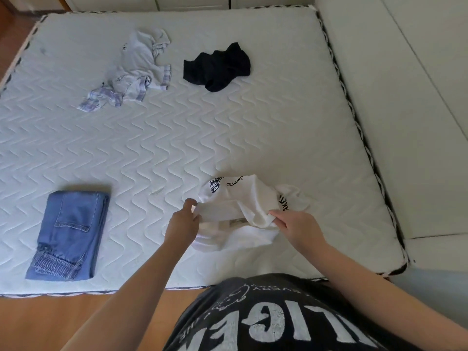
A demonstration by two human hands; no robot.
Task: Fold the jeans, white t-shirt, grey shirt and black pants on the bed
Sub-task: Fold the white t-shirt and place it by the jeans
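Observation:
A crumpled white t-shirt (238, 198) with dark lettering lies near the front edge of the bed (228, 127). My left hand (182, 224) pinches its left side and my right hand (296, 225) pinches a fold on its right side. Blue jeans (68, 231) lie folded in a neat stack at the front left. A pale grey shirt (136, 69) with checked trim lies rumpled at the back, left of centre. Black pants (217, 65) sit bunched in a heap to its right.
The quilted white mattress has open surface in its middle and at the right. A cream padded frame (405, 97) runs along the bed's right side. Wooden floor (63, 323) shows below the front edge, where I stand.

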